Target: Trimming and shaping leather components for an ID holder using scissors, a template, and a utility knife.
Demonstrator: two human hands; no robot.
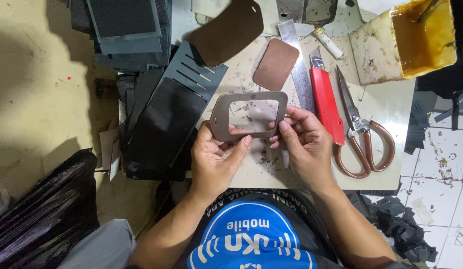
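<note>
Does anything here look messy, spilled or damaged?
Yes. The glue tub at top right is smeared, with amber glue run down its wall. The board is stained and strewn with dark scraps. The frame piece, held by the left hand and right hand, looks whole.

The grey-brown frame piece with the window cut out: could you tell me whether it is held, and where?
Yes: both hands hold the frame piece by its lower edge, left hand near the left corner, right hand at the right.

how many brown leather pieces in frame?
3. A frame-shaped piece with a window cut out, held in both hands; a dark brown tag-shaped piece at top centre; a lighter rounded rectangle beside the steel ruler. Others may lie hidden under the black stacks.
</note>
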